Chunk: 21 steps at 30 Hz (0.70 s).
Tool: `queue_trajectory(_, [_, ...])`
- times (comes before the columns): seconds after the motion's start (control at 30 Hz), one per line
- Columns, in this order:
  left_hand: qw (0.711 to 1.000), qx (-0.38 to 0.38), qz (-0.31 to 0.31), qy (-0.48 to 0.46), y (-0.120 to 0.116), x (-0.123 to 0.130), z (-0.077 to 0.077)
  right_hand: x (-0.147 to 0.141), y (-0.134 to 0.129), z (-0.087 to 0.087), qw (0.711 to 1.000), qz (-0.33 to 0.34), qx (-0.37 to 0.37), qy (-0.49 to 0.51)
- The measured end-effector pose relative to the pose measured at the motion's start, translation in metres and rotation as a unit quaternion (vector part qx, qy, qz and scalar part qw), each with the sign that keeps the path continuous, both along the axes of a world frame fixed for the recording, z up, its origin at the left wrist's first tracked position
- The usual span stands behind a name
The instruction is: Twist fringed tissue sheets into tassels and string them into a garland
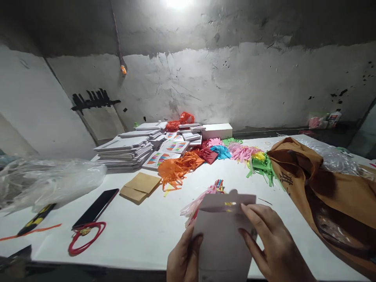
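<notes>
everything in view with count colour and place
packet: 1, white, between both hands
table: 1, white, below
stacks: several, white, back left
printed cards: several, multicoloured, beside stacks
box: 1, white, table's back
plastic: some, red, behind cards
paper strips: many, mixed colours, centre
envelope: 1, tan, left of centre
phone: 1, black, left
cord: 1, red, at phone's near end
cutter: 1, black-yellow, far left
plastic wrap: 2 heaps, clear, left and right
cloth bag: 1, brown, right
bottle: 1, white, far right
light: 1, white, top
left hand: 1, on packet
right hand: 1, on packet
</notes>
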<state>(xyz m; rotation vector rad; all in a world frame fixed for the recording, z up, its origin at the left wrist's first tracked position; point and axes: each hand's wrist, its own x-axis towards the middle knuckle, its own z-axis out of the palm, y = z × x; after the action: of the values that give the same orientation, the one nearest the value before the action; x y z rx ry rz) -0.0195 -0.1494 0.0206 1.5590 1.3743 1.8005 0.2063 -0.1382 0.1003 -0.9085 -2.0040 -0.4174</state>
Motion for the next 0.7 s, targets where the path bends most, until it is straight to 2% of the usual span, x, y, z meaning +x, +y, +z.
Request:
queue_trajectory(0.13, [0.999,0.017,-0.014,0.026,-0.005,0.008,-0.005,0.003,0.001,-0.005,0.991,0.004,-0.128,-0.046])
queue_trajectory(0.23, [0.996,0.055,-0.03,0.071,-0.007,0.008,-0.01,0.002,-0.002,0.001,0.963,-0.036,-0.232,-0.13])
queue_trajectory(0.3, [0.992,0.076,-0.041,0.095,-0.008,0.007,-0.013,-0.002,-0.003,0.013,0.926,-0.061,-0.33,-0.173])
queue_trajectory(0.4, [0.986,0.093,-0.075,0.119,-0.006,0.008,-0.015,-0.008,-0.002,0.034,0.846,-0.038,-0.49,-0.205])
queue_trajectory(0.47, [0.979,0.096,-0.105,0.144,-0.003,0.011,-0.013,-0.008,0.0,0.044,0.803,-0.024,-0.561,-0.2])
queue_trajectory(0.53, [0.969,0.095,-0.132,0.185,-0.002,0.014,-0.011,-0.007,0.002,0.052,0.787,0.0,-0.591,-0.177])
queue_trajectory(0.63, [0.953,0.056,-0.19,0.23,0.0,0.016,-0.011,-0.008,0.001,0.063,0.79,0.09,-0.586,-0.158])
queue_trajectory(0.7, [0.945,0.013,-0.236,0.226,0.001,0.013,-0.014,-0.012,-0.001,0.071,0.786,0.142,-0.578,-0.166])
